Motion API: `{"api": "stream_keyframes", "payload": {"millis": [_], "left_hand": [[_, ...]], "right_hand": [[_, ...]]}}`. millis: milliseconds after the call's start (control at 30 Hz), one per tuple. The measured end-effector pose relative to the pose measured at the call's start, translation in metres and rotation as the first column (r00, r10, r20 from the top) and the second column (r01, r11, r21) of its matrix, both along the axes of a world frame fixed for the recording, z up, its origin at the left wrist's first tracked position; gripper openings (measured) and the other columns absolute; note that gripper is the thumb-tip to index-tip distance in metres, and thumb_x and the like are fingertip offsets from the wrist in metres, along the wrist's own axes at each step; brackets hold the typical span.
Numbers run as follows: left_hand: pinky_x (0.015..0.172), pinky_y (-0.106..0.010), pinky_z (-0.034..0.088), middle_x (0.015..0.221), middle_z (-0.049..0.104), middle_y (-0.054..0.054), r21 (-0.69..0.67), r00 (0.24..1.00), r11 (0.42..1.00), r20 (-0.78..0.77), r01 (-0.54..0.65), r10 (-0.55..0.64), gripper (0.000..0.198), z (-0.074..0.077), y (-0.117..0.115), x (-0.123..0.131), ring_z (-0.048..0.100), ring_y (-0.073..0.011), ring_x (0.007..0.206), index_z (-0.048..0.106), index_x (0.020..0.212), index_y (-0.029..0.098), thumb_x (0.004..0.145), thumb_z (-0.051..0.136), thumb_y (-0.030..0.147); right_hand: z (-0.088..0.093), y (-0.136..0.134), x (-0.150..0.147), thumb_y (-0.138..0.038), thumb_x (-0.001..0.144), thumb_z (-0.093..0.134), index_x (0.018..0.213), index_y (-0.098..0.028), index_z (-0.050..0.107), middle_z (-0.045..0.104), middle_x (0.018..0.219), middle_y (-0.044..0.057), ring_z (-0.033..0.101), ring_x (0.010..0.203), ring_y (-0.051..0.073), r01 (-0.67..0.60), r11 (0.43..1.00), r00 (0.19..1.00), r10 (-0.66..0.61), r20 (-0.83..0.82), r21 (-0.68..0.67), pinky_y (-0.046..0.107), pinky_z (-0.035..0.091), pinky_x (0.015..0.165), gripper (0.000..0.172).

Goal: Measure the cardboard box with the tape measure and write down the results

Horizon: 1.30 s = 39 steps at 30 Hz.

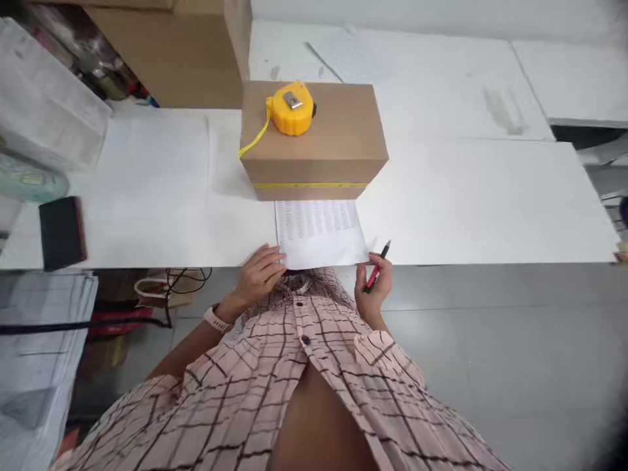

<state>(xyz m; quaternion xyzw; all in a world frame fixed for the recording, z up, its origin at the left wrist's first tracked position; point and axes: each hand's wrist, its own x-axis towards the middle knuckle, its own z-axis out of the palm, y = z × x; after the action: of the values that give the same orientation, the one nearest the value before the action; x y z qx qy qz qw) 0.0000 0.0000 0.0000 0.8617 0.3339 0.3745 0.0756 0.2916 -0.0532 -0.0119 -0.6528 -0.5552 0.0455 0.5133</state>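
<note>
A printed sheet of paper lies at the table's front edge, its far end against or under a cardboard box. My left hand rests on the sheet's left edge with its fingers stretched out. In my right hand is a red and black pen, tip pointing up and right; the fingers also touch the sheet's near right corner. On top of the box sits a yellow tape measure with a yellow wrist strap. A thin yellow strip runs across the box's front face.
Left on the white table lie blank white paper and a dark phone or wallet. A larger cardboard box stands behind, a bottle at far left. Another sheet lies at the back. Cables hang below the left edge.
</note>
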Motion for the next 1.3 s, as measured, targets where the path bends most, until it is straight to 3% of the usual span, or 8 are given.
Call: {"api": "stream_keyframes", "payload": {"millis": [167,400,767,900,1033,1200,1300], "left_hand": [[0.098,-0.043,0.064,0.108,0.078,-0.009,0.050,1.000,0.998,-0.002,0.027,-0.027,0.008,0.006,0.000,0.000,0.069,-0.0259,0.119,0.069,0.100,0.017,0.093,0.067,0.013],[0.096,-0.042,0.064,0.111,0.077,-0.010,0.076,0.998,0.997,-0.050,0.032,-0.028,0.009,0.018,0.001,-0.006,0.069,-0.0259,0.119,0.068,0.098,0.016,0.093,0.064,0.010],[0.096,-0.044,0.064,0.115,0.076,-0.011,0.091,0.994,0.996,-0.113,0.002,0.008,0.012,0.000,-0.001,-0.005,0.070,-0.0264,0.117,0.069,0.106,0.017,0.095,0.066,0.018],[0.095,-0.043,0.065,0.106,0.079,-0.007,0.142,0.998,0.989,-0.036,-0.046,0.051,0.008,-0.007,-0.001,0.010,0.074,-0.0242,0.108,0.071,0.100,0.018,0.095,0.065,0.016],[0.099,-0.044,0.063,0.108,0.079,-0.007,0.097,0.995,0.992,-0.041,-0.084,0.089,0.011,-0.014,-0.006,0.034,0.073,-0.0247,0.112,0.072,0.100,0.019,0.097,0.062,0.016],[0.101,-0.044,0.059,0.111,0.078,-0.008,0.087,0.989,0.989,-0.085,-0.118,0.125,0.013,-0.014,-0.012,0.051,0.071,-0.0250,0.115,0.071,0.105,0.019,0.098,0.060,0.019],[0.101,-0.044,0.057,0.117,0.075,-0.011,0.034,0.978,0.988,-0.144,-0.148,0.151,0.025,-0.009,-0.013,0.057,0.069,-0.0263,0.115,0.067,0.120,0.017,0.100,0.057,0.028]], "right_hand": [[-0.009,0.004,-0.003,-0.022,0.092,0.059,0.118,-0.021,0.057,0.066,0.114,0.011,0.064,0.106,0.026,0.030,0.999,0.995,-0.025,0.098,-0.044,0.045,0.044,0.094,0.026],[-0.006,0.007,-0.006,-0.021,0.093,0.054,0.115,-0.022,0.056,0.067,0.112,0.009,0.064,0.110,0.026,0.028,0.999,0.995,-0.024,0.097,-0.041,0.044,0.038,0.095,0.023],[-0.005,0.006,-0.003,-0.024,0.094,0.053,0.114,-0.022,0.055,0.068,0.114,0.011,0.064,0.110,0.026,0.008,0.998,0.995,-0.002,0.103,-0.055,0.044,0.038,0.093,0.020],[-0.008,0.008,0.004,-0.026,0.094,0.053,0.113,-0.020,0.057,0.067,0.112,0.011,0.063,0.107,0.026,0.015,0.998,0.992,-0.007,0.122,-0.064,0.044,0.037,0.094,0.020],[-0.009,0.009,0.018,-0.033,0.092,0.060,0.111,-0.020,0.061,0.067,0.105,0.010,0.062,0.103,0.027,0.040,0.995,0.985,-0.024,0.168,-0.094,0.046,0.039,0.093,0.023],[0.018,0.007,0.022,-0.034,0.098,0.052,0.115,-0.020,0.061,0.068,0.109,0.012,0.061,0.106,0.027,0.121,0.989,0.987,-0.129,0.096,0.091,0.051,0.044,0.095,0.024],[0.044,0.018,0.003,-0.047,0.103,0.037,0.138,-0.023,0.052,0.069,0.114,0.012,0.063,0.111,0.028,-0.024,0.991,0.995,0.037,-0.097,0.133,0.056,0.044,0.101,0.045]]}}
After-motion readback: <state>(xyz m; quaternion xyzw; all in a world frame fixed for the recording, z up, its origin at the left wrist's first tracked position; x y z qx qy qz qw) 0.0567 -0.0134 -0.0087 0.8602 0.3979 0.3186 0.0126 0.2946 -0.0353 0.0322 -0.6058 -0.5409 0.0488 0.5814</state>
